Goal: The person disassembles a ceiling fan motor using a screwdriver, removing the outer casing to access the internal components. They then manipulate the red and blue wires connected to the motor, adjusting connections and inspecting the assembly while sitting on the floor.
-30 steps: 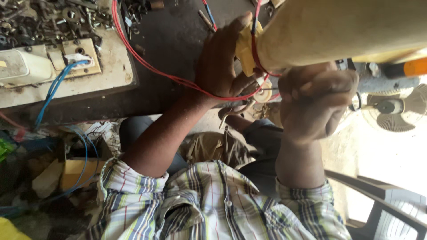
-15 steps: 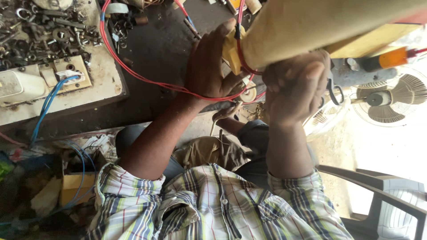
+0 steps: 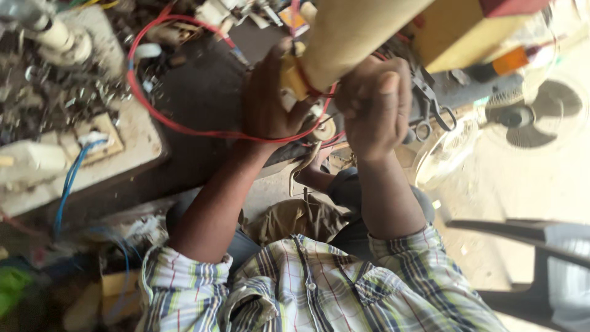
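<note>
Hands meet at the end of a tan cylinder [image 3: 350, 37] above the cluttered tabletop [image 3: 196, 104]: left hand [image 3: 267, 101] fingers curl round its yellow fitting [image 3: 294, 77], right hand [image 3: 372, 101] is fisted beside. Cylinder looks rigid, bulky; red wire [image 3: 184, 126] limp, best gripped near the fitting.

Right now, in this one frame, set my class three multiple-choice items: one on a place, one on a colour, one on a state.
1. Where is the fan?
A. left of the left hand
B. right of the right hand
C. on the person's lap

2. What colour is the wire loop beside the left hand?
A. red
B. green
C. black

3. How is the right hand?
A. flat and open
B. closed in a fist
C. hanging at the person's side

Answers:
1. B, the fan is near the frame's right edge, beyond that hand.
2. A, the loop is plainly red.
3. B, its fingers curl in against the tan cylinder.
</note>
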